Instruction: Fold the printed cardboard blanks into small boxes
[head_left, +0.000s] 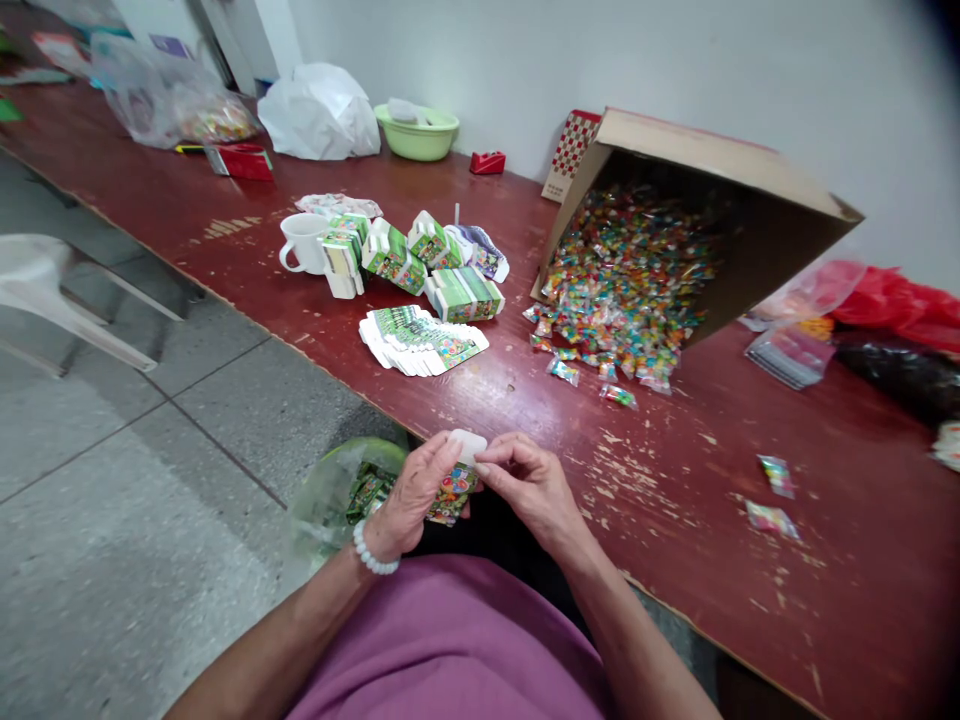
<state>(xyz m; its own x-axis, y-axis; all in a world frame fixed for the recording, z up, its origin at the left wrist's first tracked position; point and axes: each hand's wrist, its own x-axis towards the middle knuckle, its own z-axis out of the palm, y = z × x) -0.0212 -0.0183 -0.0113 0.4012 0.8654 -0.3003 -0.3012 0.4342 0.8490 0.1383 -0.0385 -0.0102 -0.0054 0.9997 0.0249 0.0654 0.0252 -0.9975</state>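
At the table's front edge my left hand (416, 492) is closed around a small green printed candy box (454, 488), whose white end flap (469, 443) sticks up. My right hand (529, 484) pinches at that flap with thumb and forefinger. Beyond my hands lies a fanned pile of flat printed cartons (424, 340). Behind it are several bundled stacks of green cartons (465, 294). A big cardboard box (739, 150) rests on its side to the right, with wrapped candies (630, 270) spilling from its mouth.
Below my left hand stands a clear bin (307, 515) with green packets. A white mug (302, 243), a green basin (420, 138) and a white bag (319, 110) are on the red table (712, 590). Loose candies (772, 519) lie at right; a white stool (67, 290) stands left.
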